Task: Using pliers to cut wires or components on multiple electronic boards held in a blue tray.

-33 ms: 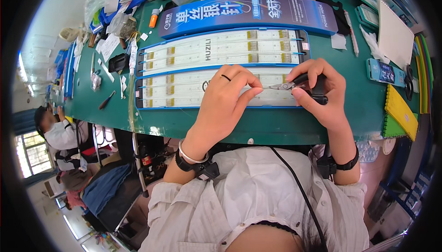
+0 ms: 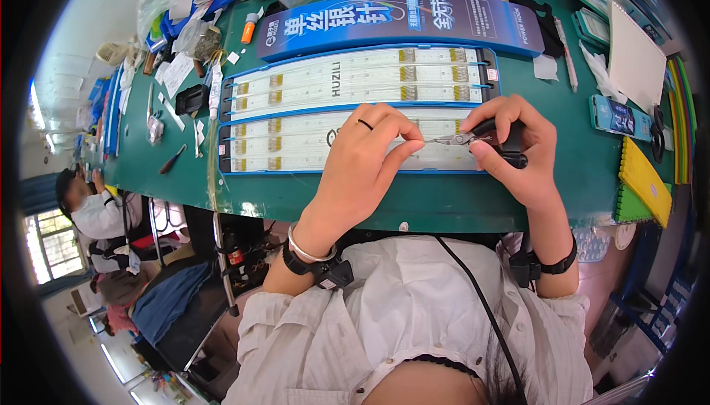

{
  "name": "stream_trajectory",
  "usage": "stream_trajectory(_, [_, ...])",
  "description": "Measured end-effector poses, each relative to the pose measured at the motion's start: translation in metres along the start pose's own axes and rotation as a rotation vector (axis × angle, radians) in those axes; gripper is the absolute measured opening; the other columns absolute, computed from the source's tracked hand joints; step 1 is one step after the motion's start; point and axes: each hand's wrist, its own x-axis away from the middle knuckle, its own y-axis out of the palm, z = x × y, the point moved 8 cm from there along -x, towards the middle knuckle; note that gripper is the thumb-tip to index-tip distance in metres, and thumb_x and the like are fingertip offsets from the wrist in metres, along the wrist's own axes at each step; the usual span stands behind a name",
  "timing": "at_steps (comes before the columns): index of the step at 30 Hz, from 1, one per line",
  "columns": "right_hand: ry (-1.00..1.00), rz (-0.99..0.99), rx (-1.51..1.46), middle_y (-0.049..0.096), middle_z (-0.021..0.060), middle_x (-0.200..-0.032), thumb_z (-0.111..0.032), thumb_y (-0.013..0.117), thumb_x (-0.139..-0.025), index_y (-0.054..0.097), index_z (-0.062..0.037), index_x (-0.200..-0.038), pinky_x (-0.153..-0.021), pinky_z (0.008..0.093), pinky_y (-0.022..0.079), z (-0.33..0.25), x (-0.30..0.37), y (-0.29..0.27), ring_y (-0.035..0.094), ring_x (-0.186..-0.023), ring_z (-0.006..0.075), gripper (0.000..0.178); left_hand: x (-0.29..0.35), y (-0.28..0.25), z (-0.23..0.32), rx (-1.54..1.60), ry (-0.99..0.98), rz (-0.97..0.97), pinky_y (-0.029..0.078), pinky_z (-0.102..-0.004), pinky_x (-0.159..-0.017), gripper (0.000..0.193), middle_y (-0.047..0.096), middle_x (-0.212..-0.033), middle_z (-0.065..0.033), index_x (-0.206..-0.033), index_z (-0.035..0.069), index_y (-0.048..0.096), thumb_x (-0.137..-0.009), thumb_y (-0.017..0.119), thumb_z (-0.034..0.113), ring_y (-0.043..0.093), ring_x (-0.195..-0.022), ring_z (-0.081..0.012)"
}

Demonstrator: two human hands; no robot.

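Note:
My right hand [image 2: 526, 155] grips small pliers [image 2: 461, 139] with a silver head and black handles, their tips pointing left. My left hand [image 2: 356, 161], fingers pinched together, meets the pliers' tips; whatever thin thing lies between the fingertips is too small to make out. Both hands hover over the near half of an open, blue-edged rig case [image 2: 244, 170]. Its white trays hold rows of clear fishing lines [image 2: 303, 87] stretched lengthwise, with bundles of small hooks [image 2: 459, 73] toward the right.
Behind the case lies its blue printed lid [image 2: 473, 20]. Scissors [image 2: 657, 135], a yellow foam board [image 2: 645, 176] and a notepad [image 2: 634, 54] sit at right. Leftward are an orange glue bottle [image 2: 248, 30], a black tray [image 2: 194, 99] and a dark-handled tool [image 2: 172, 161]. Another person [image 2: 96, 209] sits far left.

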Motion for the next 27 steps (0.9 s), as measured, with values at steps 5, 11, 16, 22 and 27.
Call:
stream_trajectory(5, [-0.035,0.007,0.038,0.069,0.0165,-0.097,0.006,0.072,-0.081,0.044,-0.0071,-0.079,-0.078,0.0257,0.049,-0.005,0.003,-0.002,0.063,-0.090,0.0137,0.031,0.002,-0.002,0.001,-0.022,0.047,0.054,0.046,-0.0394,-0.081,0.012,0.062,-0.092,-0.0078,-0.091,0.004,0.064,-0.083,0.073,0.009,0.057,-0.091,-0.0293])
stream_trajectory(11, [-0.013,0.146,-0.028,0.068,0.0186,-0.095,0.000,0.069,-0.085,0.044,-0.0064,-0.080,-0.057,0.0204,0.049,-0.001,0.006,-0.018,0.059,-0.068,0.0089,0.026,0.007,-0.006,0.013,-0.134,0.103,0.124,0.044,-0.0410,-0.093,0.047,0.063,-0.113,-0.0098,-0.115,0.007,0.061,-0.077,0.083,0.023,0.056,-0.108,-0.0316])
stream_trajectory(16, [-0.074,0.251,-0.105,0.068,0.0186,-0.094,-0.002,0.066,-0.088,0.044,-0.0065,-0.083,-0.053,0.0204,0.048,-0.002,0.006,-0.030,0.058,-0.069,0.0083,0.023,0.012,-0.007,0.015,-0.276,0.143,0.157,0.030,-0.0472,-0.109,0.061,0.059,-0.125,-0.0076,-0.126,0.009,0.057,-0.075,0.083,0.029,0.049,-0.122,-0.0310])
stream_trajectory(22, [-0.100,0.304,-0.128,0.067,0.0186,-0.095,0.000,0.061,-0.089,0.042,-0.0070,-0.083,-0.053,0.0204,0.047,-0.003,0.007,-0.040,0.059,-0.074,0.0109,0.021,0.016,0.001,0.009,-0.389,0.116,0.162,0.016,-0.0591,-0.113,0.070,0.052,-0.135,-0.0030,-0.136,0.014,0.052,-0.076,0.080,0.037,0.042,-0.132,-0.0269])
stream_trajectory(27, [-0.120,0.318,-0.148,0.066,0.0185,-0.093,0.000,0.059,-0.090,0.041,-0.0073,-0.083,-0.052,0.0218,0.046,-0.004,0.007,-0.043,0.058,-0.073,0.0109,0.021,0.018,0.011,0.003,-0.445,0.139,0.128,0.017,-0.0581,-0.113,0.071,0.049,-0.140,-0.0033,-0.140,0.018,0.052,-0.077,0.078,0.039,0.040,-0.134,-0.0270])
